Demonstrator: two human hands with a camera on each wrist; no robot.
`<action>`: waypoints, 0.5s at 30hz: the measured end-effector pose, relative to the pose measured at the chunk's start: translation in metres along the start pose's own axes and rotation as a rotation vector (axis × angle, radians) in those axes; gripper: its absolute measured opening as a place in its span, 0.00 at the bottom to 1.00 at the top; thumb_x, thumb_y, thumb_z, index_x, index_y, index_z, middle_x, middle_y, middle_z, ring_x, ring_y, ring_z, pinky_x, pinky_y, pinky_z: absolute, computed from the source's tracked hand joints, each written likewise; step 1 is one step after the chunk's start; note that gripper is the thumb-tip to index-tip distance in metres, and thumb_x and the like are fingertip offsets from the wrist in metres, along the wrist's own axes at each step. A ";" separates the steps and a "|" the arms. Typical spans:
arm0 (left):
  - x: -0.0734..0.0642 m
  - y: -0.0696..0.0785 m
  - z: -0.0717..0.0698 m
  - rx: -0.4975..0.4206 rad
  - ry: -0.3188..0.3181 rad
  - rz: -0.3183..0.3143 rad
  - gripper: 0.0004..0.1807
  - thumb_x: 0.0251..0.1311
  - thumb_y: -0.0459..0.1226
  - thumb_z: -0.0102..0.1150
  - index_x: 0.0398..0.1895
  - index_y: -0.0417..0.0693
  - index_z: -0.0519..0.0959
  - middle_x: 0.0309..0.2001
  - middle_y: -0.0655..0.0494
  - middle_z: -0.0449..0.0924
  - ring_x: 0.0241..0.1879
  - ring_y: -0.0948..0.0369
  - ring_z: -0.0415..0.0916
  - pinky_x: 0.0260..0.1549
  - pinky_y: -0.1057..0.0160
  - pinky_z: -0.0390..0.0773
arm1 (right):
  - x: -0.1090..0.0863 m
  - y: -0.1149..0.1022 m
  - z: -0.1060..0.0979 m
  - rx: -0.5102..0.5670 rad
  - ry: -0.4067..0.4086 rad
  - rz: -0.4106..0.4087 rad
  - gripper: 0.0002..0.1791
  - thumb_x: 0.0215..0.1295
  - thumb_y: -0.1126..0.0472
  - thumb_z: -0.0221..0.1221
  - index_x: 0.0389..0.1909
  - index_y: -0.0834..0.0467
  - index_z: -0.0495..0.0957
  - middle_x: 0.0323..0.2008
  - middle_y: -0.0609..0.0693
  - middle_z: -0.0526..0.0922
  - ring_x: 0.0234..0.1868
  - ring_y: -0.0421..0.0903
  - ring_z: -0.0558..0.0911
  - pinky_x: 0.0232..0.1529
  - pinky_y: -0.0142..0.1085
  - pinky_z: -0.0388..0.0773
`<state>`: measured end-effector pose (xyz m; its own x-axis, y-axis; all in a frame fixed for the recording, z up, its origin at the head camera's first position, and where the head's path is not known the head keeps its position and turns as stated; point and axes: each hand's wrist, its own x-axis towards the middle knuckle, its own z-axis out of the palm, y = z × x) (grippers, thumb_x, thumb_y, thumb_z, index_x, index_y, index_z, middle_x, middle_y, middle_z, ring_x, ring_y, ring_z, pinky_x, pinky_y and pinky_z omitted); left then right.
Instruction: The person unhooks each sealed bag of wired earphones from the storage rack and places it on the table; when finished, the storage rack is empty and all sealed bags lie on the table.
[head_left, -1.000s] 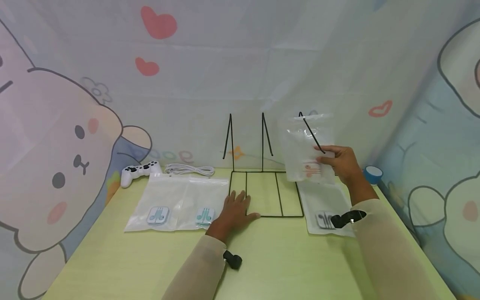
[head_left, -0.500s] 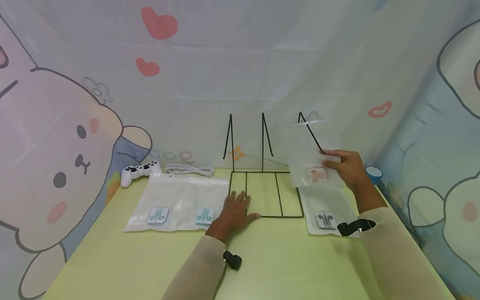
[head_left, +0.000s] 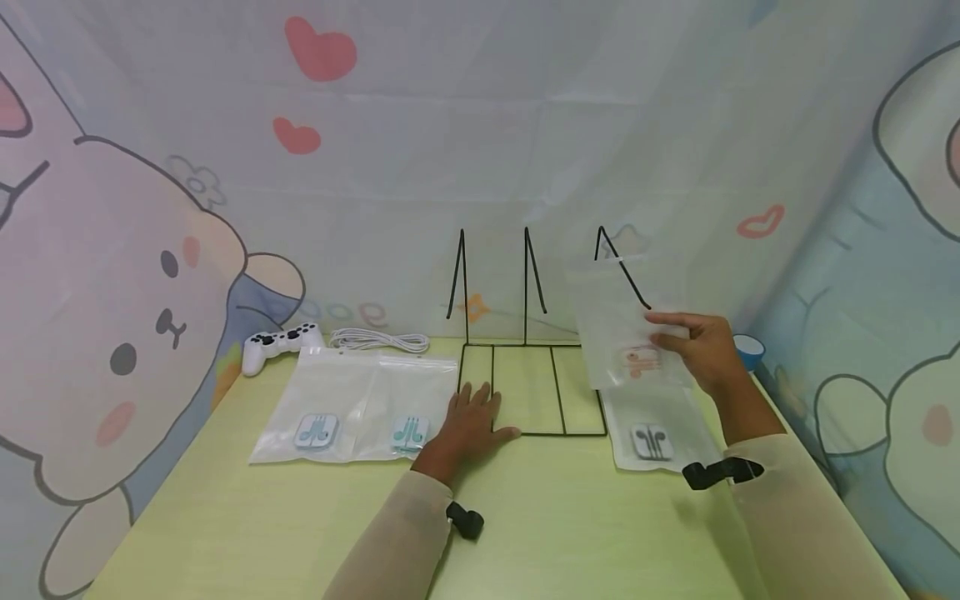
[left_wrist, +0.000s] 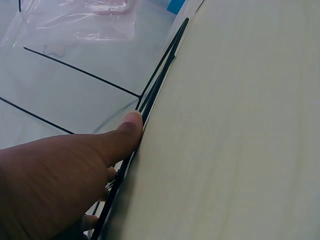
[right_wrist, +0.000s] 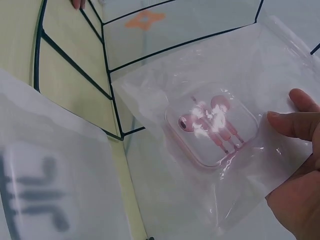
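Note:
My right hand [head_left: 705, 350] pinches the right edge of a clear plastic bag [head_left: 600, 308]. In the right wrist view, pink earphones [right_wrist: 212, 125] lie inside it in a clear square case. The rack's right hook [head_left: 626, 271] slants across the front of the bag's upper part; whether it threads a hole is too small to tell. My left hand [head_left: 468, 429] rests, fingers spread, on the base of the black wire rack [head_left: 553, 387], its thumb [left_wrist: 131, 122] on the front wire. Another bag [head_left: 622, 417] with dark grey earphones [head_left: 651, 442] lies partly beneath the hanging one.
Left of the rack lie white bags [head_left: 352, 392] with teal earphones [head_left: 317, 431]. Behind them are a white game controller [head_left: 281, 343] and a coiled white cable [head_left: 380, 339]. A blue tape roll [head_left: 750, 352] sits at the back right, partly behind my right wrist. Two bare hooks [head_left: 527, 275] stand further left.
My right hand and the bag of pink earphones have moved down and right, the bag's top edge now lower along the hook. My left hand stays put.

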<state>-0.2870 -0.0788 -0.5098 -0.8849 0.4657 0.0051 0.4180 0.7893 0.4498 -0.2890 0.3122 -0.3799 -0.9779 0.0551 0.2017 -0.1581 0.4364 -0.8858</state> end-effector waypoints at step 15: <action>0.000 0.000 0.002 0.000 0.000 -0.013 0.46 0.79 0.62 0.55 0.86 0.41 0.63 0.88 0.38 0.54 0.88 0.32 0.43 0.86 0.33 0.46 | -0.008 0.003 0.003 0.088 0.003 -0.036 0.23 0.71 0.64 0.73 0.65 0.61 0.86 0.49 0.26 0.85 0.43 0.33 0.90 0.42 0.31 0.90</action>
<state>-0.2868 -0.0777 -0.5110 -0.8902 0.4556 -0.0006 0.4067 0.7953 0.4495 -0.2821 0.3104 -0.3851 -0.9710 0.0434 0.2350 -0.2046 0.3575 -0.9113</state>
